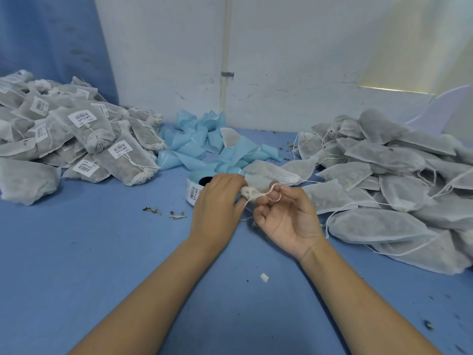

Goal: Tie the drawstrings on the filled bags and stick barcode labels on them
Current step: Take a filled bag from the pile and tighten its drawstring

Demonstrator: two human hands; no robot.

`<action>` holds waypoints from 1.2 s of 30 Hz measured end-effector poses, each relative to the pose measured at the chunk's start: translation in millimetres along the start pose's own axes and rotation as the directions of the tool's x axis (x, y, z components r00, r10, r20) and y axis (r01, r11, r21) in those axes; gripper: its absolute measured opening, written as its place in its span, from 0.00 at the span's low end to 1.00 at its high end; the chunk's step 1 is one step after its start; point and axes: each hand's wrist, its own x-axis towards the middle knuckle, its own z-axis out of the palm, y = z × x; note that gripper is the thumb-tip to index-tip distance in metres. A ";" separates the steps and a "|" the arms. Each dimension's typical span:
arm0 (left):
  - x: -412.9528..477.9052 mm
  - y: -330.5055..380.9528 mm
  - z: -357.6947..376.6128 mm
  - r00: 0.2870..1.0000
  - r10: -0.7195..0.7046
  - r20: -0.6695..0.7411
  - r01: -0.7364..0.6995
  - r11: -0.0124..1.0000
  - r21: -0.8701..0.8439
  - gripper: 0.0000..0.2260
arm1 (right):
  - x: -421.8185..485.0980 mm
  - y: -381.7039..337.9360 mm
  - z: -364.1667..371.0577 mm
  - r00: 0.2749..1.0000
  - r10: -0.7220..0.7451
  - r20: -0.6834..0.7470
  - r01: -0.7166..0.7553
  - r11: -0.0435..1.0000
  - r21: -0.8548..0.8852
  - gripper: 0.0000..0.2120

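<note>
A filled white mesh bag [266,180] lies at the table's centre, its gathered neck toward me. My left hand [217,203] pinches that neck. My right hand [286,216], palm up, has the white drawstring [275,192] looped around its fingertips. Just behind my left hand stands a roll of barcode labels [195,187] on blue backing. The bag's far end is partly hidden by my hands.
A heap of tied, labelled bags [76,139] fills the left. Unlabelled bags with loose strings [399,183] pile up on the right. Curled blue backing strips [204,142] lie at the back centre. Dried leaf scraps [163,212] dot the blue table [102,265].
</note>
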 end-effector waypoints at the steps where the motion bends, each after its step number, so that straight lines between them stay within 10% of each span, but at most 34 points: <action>1: 0.7 1.5 -1.3 0.998 -0.064 -0.016 0.062 0.995 -0.082 0.09 | -0.4 -0.1 -0.3 1.000 -0.002 -0.002 0.002 1.000 -0.005 0.17; 15: 22.7 14.4 -16.5 0.835 -0.518 -0.188 0.300 0.714 -0.633 0.13 | 7.9 13.3 3.3 0.893 -0.347 -0.286 0.213 0.887 -0.410 0.09; 20: 25.5 9.7 -17.8 0.841 -0.539 -0.050 0.373 0.645 -0.667 0.13 | 7.3 14.9 2.5 0.892 -0.321 -0.317 0.195 0.908 -0.372 0.09; 26: 20.4 11.9 -10.7 0.816 -0.544 0.197 0.423 0.329 -0.844 0.20 | 9.6 12.1 1.5 0.860 -0.331 -0.389 0.238 0.934 -0.267 0.10; 36: 17.7 21.2 -5.1 0.781 -0.620 0.071 0.455 0.488 -0.745 0.24 | 11.4 22.5 3.8 0.904 -0.300 -0.305 0.180 0.913 -0.366 0.08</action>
